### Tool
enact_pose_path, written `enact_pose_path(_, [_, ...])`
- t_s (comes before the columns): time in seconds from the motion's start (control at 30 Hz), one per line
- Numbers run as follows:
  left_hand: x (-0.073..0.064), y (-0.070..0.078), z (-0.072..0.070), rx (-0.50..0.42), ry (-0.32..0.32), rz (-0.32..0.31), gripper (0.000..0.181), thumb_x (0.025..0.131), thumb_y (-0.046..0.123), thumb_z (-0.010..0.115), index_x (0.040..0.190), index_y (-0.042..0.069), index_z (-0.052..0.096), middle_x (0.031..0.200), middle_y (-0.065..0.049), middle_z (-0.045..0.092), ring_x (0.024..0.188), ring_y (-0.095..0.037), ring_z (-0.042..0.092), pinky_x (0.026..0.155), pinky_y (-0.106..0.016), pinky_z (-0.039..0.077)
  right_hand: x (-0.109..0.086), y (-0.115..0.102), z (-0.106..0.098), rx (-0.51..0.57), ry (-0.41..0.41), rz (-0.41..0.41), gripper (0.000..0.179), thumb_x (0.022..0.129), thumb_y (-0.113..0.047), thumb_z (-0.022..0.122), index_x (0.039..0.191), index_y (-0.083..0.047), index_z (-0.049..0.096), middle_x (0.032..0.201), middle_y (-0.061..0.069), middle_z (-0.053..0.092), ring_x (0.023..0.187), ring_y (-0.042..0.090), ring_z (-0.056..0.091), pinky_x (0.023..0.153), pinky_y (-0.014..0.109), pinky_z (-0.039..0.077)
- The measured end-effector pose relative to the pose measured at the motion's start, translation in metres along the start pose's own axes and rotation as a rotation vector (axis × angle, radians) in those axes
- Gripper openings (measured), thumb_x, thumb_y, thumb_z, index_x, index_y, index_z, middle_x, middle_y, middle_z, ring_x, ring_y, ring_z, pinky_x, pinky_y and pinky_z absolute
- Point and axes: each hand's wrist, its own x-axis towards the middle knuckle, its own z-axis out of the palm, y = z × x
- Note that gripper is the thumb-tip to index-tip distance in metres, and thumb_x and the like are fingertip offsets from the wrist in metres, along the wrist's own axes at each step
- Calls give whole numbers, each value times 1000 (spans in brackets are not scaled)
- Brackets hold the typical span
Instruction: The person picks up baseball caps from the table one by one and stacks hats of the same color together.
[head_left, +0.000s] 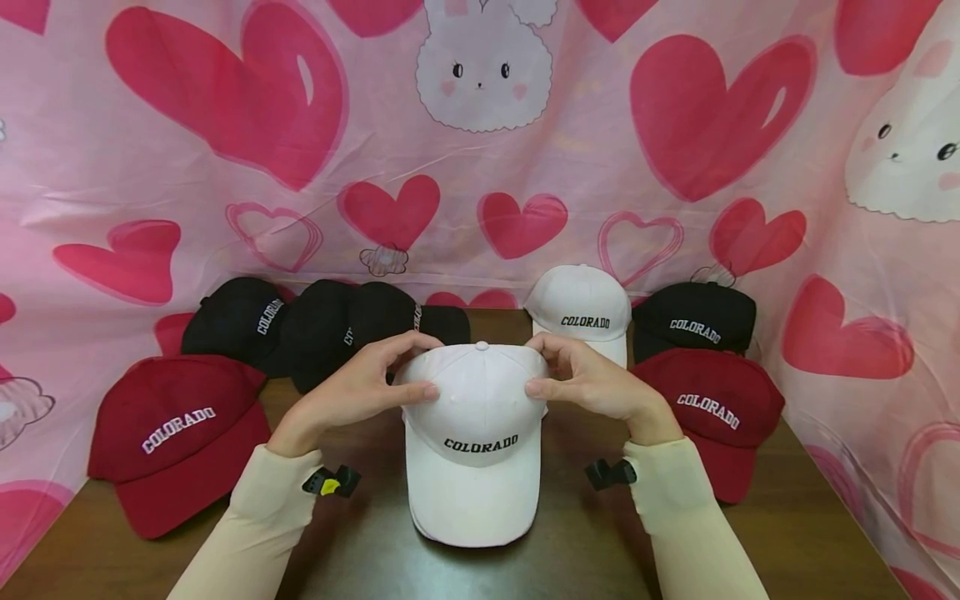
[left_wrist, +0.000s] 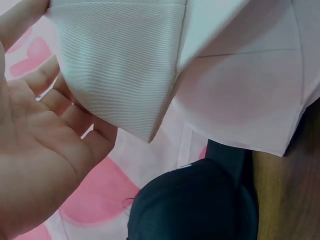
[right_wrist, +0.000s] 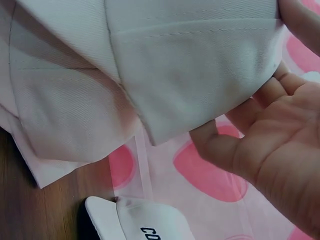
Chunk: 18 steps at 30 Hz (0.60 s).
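Note:
A white baseball cap (head_left: 480,400) with black COLORADO lettering faces forward at the middle of the table, its brim pointing toward me. My left hand (head_left: 367,379) pinches the left side of its crown, thumb in front and fingers behind. On the opposite side my right hand (head_left: 592,385) grips the crown in the same way. Both wrist views show the gripped white cap (left_wrist: 120,65) tilted up above a second white surface (left_wrist: 240,100), which looks like another white cap under it. How far the two overlap is partly hidden.
Several black caps (head_left: 232,321) stand at the back left, behind a red cap (head_left: 180,425). At the back right are another white cap (head_left: 581,300) and a black cap (head_left: 693,312), with a red cap (head_left: 720,396) before them. A pink heart-print cloth (head_left: 465,158) surrounds the table (head_left: 360,542).

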Motion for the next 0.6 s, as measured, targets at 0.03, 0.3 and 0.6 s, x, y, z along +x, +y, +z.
enact_pose_path(0.03, [0,-1,0,-5,-6,-4,51,91,29,86,137,27,63,122,0,66,107,-28,62,89,-41,61,0,0,0,-3,-2,11,38,98,-14,76,129,-1,57,115,16,65,104,28,64,87,41,62])
enact_pose_path(0.3, [3,-13,3,22,-31,-35,52,93,30,83,140,24,62,119,-1,66,103,-28,61,85,-40,59,1,4,0,-33,-15,92,36,100,-15,74,128,-1,55,115,17,65,105,30,64,86,38,61])
enact_pose_path(0.6, [6,-23,5,46,-50,-68,49,97,32,79,141,19,61,119,-4,65,102,-27,61,85,-37,60,5,11,1,-104,-16,162,30,102,-14,71,126,-2,56,111,15,68,102,31,66,83,39,62])
